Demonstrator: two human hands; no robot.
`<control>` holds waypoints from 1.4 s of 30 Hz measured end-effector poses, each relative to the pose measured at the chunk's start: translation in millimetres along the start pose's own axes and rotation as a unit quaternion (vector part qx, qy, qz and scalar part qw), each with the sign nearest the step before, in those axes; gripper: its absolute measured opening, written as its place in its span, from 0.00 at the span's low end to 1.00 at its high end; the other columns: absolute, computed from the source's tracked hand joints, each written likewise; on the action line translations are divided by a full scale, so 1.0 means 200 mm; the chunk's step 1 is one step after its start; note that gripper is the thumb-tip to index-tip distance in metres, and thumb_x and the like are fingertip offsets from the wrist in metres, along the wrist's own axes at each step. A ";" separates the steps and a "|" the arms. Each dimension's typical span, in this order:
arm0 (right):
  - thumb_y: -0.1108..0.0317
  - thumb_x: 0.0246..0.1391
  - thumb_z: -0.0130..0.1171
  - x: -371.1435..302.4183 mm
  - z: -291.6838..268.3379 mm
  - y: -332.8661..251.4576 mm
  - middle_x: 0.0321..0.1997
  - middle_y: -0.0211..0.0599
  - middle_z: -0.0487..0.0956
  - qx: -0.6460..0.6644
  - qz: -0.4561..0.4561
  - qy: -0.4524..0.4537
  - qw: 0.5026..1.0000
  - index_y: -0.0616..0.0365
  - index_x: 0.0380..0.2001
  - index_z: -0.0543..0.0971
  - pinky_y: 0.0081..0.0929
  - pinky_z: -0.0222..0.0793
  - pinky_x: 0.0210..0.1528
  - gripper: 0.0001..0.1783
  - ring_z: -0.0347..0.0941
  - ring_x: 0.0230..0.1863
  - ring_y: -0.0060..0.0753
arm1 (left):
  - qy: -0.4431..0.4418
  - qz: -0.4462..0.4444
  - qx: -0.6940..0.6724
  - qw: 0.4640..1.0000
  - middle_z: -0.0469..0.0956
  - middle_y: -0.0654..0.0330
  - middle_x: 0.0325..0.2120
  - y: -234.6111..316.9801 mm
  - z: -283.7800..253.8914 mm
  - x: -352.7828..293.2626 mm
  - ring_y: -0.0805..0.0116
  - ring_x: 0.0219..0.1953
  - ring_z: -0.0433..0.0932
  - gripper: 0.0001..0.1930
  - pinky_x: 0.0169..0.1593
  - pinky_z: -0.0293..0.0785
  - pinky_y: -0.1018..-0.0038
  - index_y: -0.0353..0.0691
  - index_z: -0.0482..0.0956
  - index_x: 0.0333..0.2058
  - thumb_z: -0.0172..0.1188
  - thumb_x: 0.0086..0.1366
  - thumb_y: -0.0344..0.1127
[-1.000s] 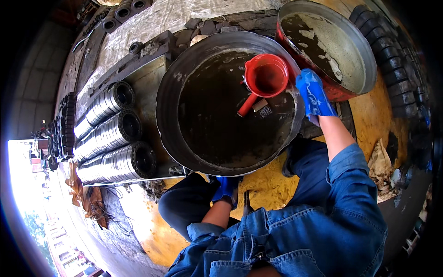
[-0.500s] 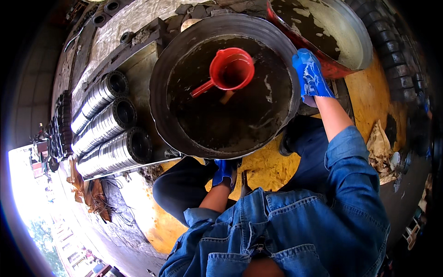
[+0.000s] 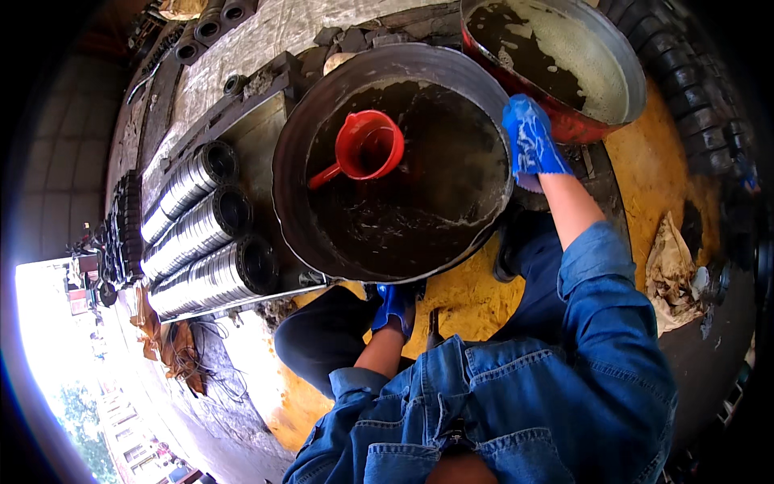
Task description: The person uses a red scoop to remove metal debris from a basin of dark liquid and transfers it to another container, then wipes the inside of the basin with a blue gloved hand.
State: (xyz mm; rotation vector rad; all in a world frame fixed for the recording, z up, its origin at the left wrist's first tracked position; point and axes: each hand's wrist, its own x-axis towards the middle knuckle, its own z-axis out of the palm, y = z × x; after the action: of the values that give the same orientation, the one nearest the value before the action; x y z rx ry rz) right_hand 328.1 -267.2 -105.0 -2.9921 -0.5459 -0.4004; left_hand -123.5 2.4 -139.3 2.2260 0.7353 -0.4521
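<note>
A wide dark basin (image 3: 322, 266) of murky liquid is in front of me, between my knees and the red container beyond. A red dipper (image 3: 348, 147) floats in it, its handle toward the left. My right hand (image 3: 534, 139), in a wet blue glove, is closed over the basin's right rim. My left hand (image 3: 395, 306), also in a blue glove, is at the near side, against or under the basin's edge; its fingertips are hidden by the basin.
At the far right a red container (image 3: 556, 123) holds foamy dark liquid. Stacks of shiny black rings (image 3: 193, 242) lie on a metal tray at the left. Crumpled brown paper (image 3: 671, 274) rests on the right. More black rings (image 3: 685, 89) line the right side.
The red dipper has drifted left in the basin, and the liquid's surface has shifted. Both hands stay at the basin's edge. The whole view has moved slightly.
</note>
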 end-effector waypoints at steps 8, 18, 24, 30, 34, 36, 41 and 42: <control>0.69 0.54 0.59 -0.07 -0.36 -0.21 0.38 0.43 0.83 0.006 0.021 -0.065 0.998 0.53 0.30 0.83 0.35 0.78 0.43 0.05 0.82 0.42 0.42 | 0.020 0.003 0.063 0.998 0.74 0.56 0.58 0.04 0.02 0.06 0.57 0.58 0.73 0.27 0.61 0.68 0.68 0.43 0.70 0.61 0.56 0.68 0.50; 0.60 0.58 0.53 -0.14 -0.22 -0.10 0.37 0.55 0.81 0.212 0.098 -0.022 0.972 0.59 0.33 0.80 0.51 0.74 0.44 0.13 0.78 0.42 0.60 | 0.041 0.007 0.131 0.990 0.75 0.56 0.58 0.05 -0.02 0.13 0.57 0.58 0.73 0.27 0.61 0.69 0.68 0.44 0.70 0.61 0.56 0.68 0.50; 0.65 0.53 0.58 -0.12 -0.38 -0.17 0.34 0.54 0.81 0.155 0.043 -0.025 0.987 0.58 0.26 0.81 0.46 0.74 0.40 0.09 0.78 0.38 0.56 | 0.043 0.038 0.202 0.978 0.75 0.55 0.58 -0.06 -0.08 0.06 0.56 0.58 0.73 0.28 0.61 0.69 0.68 0.44 0.70 0.61 0.57 0.67 0.51; 0.64 0.56 0.55 -0.25 -0.33 -0.20 0.25 0.51 0.75 0.313 0.119 0.011 0.942 0.62 0.24 0.76 0.43 0.68 0.33 0.12 0.70 0.27 0.49 | 0.067 0.032 0.340 0.938 0.77 0.54 0.55 0.15 -0.34 -0.02 0.53 0.56 0.76 0.27 0.59 0.72 0.65 0.47 0.75 0.58 0.60 0.63 0.53; 0.64 0.55 0.56 -0.36 -0.46 -0.24 0.22 0.45 0.74 0.433 0.180 -0.006 0.883 0.63 0.24 0.76 0.40 0.68 0.31 0.12 0.70 0.25 0.38 | 0.172 -0.005 -0.174 0.970 0.82 0.56 0.46 0.14 -0.49 -0.09 0.63 0.44 0.81 0.19 0.45 0.78 0.69 0.37 0.77 0.53 0.56 0.69 0.44; 0.64 0.54 0.56 -0.40 -0.49 -0.26 0.21 0.46 0.74 0.479 0.174 -0.015 0.860 0.63 0.24 0.78 0.41 0.68 0.30 0.13 0.72 0.25 0.38 | 0.119 -0.028 -0.189 0.974 0.79 0.54 0.52 0.10 -0.60 -0.10 0.57 0.53 0.77 0.24 0.54 0.75 0.67 0.43 0.76 0.55 0.61 0.64 0.47; 0.65 0.53 0.57 -0.44 -0.52 -0.32 0.21 0.47 0.75 0.461 0.155 -0.046 0.873 0.65 0.25 0.79 0.41 0.68 0.28 0.13 0.74 0.24 0.40 | 0.162 0.020 -0.066 0.984 0.81 0.51 0.50 0.26 -0.92 -0.17 0.56 0.54 0.78 0.23 0.53 0.75 0.68 0.41 0.79 0.52 0.66 0.60 0.45; 0.63 0.53 0.58 -0.46 -0.57 -0.35 0.23 0.50 0.78 0.458 0.190 -0.074 0.865 0.67 0.29 0.81 0.42 0.69 0.29 0.15 0.77 0.27 0.40 | 0.165 0.008 0.076 0.983 0.83 0.53 0.47 0.40 -1.01 -0.22 0.56 0.51 0.81 0.23 0.51 0.77 0.68 0.40 0.81 0.50 0.67 0.59 0.45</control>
State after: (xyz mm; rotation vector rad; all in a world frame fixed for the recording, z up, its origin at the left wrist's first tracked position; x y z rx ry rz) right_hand 192.2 -247.3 -17.9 -2.1121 -0.0763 0.1161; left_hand -88.7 90.9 61.9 2.4828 0.8760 -0.1324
